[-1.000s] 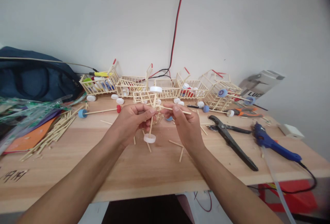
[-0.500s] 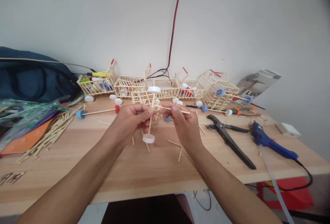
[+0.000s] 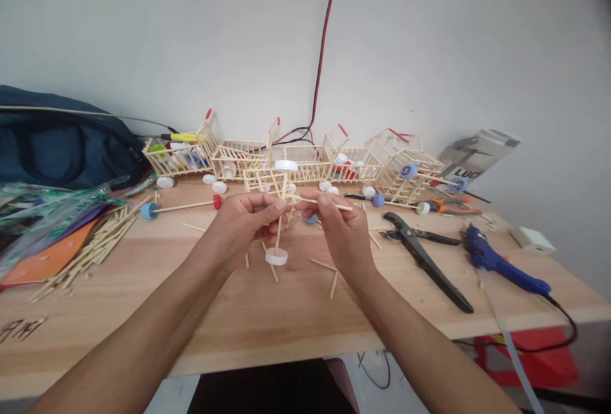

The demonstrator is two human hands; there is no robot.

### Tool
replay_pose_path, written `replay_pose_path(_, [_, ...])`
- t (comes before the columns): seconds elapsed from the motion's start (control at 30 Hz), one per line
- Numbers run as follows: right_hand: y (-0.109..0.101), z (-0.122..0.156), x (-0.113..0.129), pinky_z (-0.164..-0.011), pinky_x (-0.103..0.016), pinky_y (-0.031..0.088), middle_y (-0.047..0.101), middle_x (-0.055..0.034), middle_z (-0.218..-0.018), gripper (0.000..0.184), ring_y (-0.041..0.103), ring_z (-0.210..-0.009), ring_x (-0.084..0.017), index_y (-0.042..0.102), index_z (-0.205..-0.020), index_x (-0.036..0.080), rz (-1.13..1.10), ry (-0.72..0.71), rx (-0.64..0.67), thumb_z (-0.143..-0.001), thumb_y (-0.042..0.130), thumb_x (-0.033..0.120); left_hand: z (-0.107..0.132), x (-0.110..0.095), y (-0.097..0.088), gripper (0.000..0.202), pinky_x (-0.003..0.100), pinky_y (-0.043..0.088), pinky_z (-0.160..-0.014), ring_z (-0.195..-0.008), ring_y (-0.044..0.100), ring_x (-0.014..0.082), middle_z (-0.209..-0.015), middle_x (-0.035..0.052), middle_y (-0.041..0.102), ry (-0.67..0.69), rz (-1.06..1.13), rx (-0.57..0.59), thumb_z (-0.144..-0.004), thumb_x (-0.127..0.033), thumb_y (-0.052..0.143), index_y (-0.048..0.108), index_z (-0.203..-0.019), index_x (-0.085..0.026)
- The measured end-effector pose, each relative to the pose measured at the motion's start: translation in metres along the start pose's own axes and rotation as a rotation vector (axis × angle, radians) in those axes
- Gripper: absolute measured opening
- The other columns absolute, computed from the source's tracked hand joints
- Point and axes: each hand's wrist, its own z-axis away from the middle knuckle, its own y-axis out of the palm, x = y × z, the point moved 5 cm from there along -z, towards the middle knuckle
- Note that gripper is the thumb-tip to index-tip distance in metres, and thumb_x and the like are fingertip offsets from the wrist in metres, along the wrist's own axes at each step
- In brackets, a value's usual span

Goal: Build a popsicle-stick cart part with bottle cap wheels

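Between thumb and fingers, my left hand (image 3: 251, 219) pinches a wooden axle stick (image 3: 279, 233). A translucent white bottle cap (image 3: 276, 257) sits on the axle's near end and another white cap (image 3: 286, 165) at its far end. My right hand (image 3: 344, 226) is closed on a thin wooden stick (image 3: 342, 206), whose tip meets the axle by my left thumb. Whether the two are joined I cannot tell. Behind my hands stands a small stick-built cart frame (image 3: 262, 179), partly hidden by them.
Several stick carts (image 3: 356, 166) line the wall. Black cutters (image 3: 422, 255) and a blue glue gun (image 3: 506, 268) lie at the right, pliers (image 3: 451, 204) behind them. Left are loose sticks (image 3: 102, 245), a cap-wheeled axle (image 3: 184, 207) and a dark blue bag (image 3: 62, 140).
Hardly anything differs. My hands hold the same sticks, which have shifted very slightly to the right.
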Motion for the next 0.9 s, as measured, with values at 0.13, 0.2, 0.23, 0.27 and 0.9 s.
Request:
replay_pose_path(0.13, [0.0000,0.0001,-0.0005,-0.074,-0.032,0.050,0.075,-0.0018,-0.082,0.021,0.064,-0.072,-0.015,0.075,-0.095,0.026,-0.004,-0.002,-0.001,-0.090,0.057,0.037,0.0002,-0.0002,0.0006,0.031,0.018,0.039,-0.047,-0.046,0.046,0.0053,-0.051,-0.0034,0.053,0.004,0.004,0.005,-0.061,-0.037,0.080,0.062,-0.062,-0.012])
replay_pose_path(0.2, [0.0001,0.0002,-0.0004,-0.074,-0.032,0.051,0.075,-0.0016,-0.082,0.021,0.064,-0.072,-0.015,0.074,-0.096,0.026,-0.004,-0.002,-0.001,-0.090,0.057,0.037,0.0004,0.0004,0.0002,0.031,0.018,0.040,-0.047,-0.047,0.046,0.0055,-0.051,-0.0034,0.053,0.003,0.003,0.005,-0.061,-0.036,0.080,0.062,-0.062,-0.012])
replay_pose_path(0.23, [0.0001,0.0003,-0.0002,-0.074,-0.032,0.051,0.075,-0.0014,-0.082,0.021,0.064,-0.072,-0.014,0.074,-0.096,0.027,-0.001,-0.005,-0.001,-0.090,0.057,0.036,0.0006,0.0008,-0.0002,0.031,0.018,0.040,-0.047,-0.047,0.046,0.0056,-0.051,-0.0034,0.053,0.003,0.001,0.004,-0.061,-0.036,0.080,0.062,-0.062,-0.012])
replay_pose_path(0.27, [0.0001,0.0003,0.0001,-0.074,-0.032,0.051,0.075,-0.0012,-0.082,0.021,0.064,-0.072,-0.014,0.074,-0.096,0.027,0.002,-0.009,-0.002,-0.090,0.056,0.036,0.0008,0.0011,-0.0007,0.030,0.018,0.040,-0.047,-0.047,0.046,0.0057,-0.051,-0.0033,0.053,0.003,-0.001,0.002,-0.061,-0.036,0.080,0.062,-0.062,-0.012])
replay_pose_path(0.9, [0.0001,0.0008,-0.0008,-0.074,-0.031,0.051,0.074,-0.0018,-0.081,0.021,0.064,-0.073,-0.014,0.074,-0.096,0.026,-0.020,0.005,-0.004,-0.089,0.058,0.036,-0.0002,0.0025,-0.0004,0.026,0.019,0.043,-0.045,-0.046,0.048,0.0068,-0.053,-0.0023,0.055,0.027,0.007,0.009,-0.064,-0.033,0.077,0.061,-0.063,-0.012])
